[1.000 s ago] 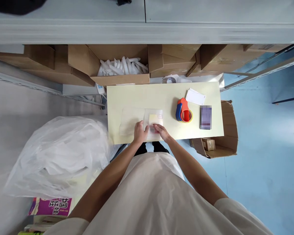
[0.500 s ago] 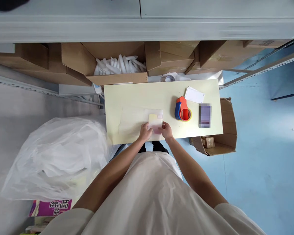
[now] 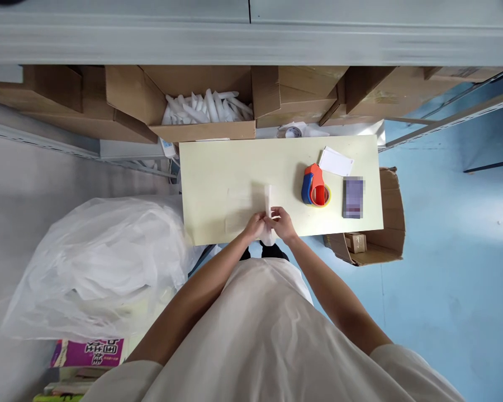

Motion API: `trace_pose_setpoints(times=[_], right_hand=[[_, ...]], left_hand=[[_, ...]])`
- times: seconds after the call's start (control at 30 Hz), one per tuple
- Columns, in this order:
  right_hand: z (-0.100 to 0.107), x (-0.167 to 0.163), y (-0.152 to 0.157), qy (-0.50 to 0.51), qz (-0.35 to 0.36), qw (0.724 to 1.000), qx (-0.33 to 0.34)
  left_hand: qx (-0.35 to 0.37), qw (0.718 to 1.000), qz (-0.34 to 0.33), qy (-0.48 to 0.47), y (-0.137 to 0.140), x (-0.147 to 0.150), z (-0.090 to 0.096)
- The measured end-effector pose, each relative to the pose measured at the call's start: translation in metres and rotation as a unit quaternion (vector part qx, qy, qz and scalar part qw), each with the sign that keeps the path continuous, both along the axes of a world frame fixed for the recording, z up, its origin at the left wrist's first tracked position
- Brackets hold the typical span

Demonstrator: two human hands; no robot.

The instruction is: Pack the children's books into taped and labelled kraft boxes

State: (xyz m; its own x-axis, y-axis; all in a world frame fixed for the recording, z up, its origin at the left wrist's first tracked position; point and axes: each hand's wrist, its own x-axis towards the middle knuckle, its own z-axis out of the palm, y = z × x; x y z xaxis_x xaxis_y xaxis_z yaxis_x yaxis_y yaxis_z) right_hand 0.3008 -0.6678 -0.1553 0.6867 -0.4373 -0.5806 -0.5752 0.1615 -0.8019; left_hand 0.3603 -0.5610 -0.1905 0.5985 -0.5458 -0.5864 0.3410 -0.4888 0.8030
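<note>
White packet (image 3: pixel 268 200) between both hands (image 3: pixel 256 226) (image 3: pixel 282 224)

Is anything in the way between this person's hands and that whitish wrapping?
Nothing visible is: the left hand and right hand both already grip the whitish wrapping. The nearby tape dispenser sits apart, to the right.

One left hand (image 3: pixel 255 226), one right hand (image 3: pixel 282 225), one translucent sheet (image 3: pixel 242 210). There is one bench (image 3: pixel 218 167), one tape dispenser (image 3: pixel 316 177) and one plastic bag (image 3: pixel 104 262).
</note>
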Motion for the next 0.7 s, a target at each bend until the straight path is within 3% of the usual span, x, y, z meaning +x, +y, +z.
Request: trace_pose_setpoints(times=[0.2,0.4,0.53,0.63,0.7], right_hand=[[-0.020,0.024,0.035,0.012,0.041,0.988,-0.146],[-0.033,0.014,0.033,-0.018,0.082,0.985,-0.151],[-0.033,-0.008,0.013,0.006,0.022,0.979,-0.202],[-0.034,-0.016,0.005,0.057,-0.033,0.989,-0.133],[-0.035,-0.016,0.005,0.071,-0.050,0.994,-0.072]], left_hand=[[0.021,0.993,0.112,-0.004,0.036,0.017,0.002],[0.059,0.990,0.128,-0.017,0.042,0.022,0.000],[0.091,0.989,0.058,-0.099,0.050,0.019,0.005],[0.093,0.983,-0.027,-0.155,0.055,0.009,0.007],[0.086,0.981,-0.046,-0.169,0.054,0.000,0.006]])
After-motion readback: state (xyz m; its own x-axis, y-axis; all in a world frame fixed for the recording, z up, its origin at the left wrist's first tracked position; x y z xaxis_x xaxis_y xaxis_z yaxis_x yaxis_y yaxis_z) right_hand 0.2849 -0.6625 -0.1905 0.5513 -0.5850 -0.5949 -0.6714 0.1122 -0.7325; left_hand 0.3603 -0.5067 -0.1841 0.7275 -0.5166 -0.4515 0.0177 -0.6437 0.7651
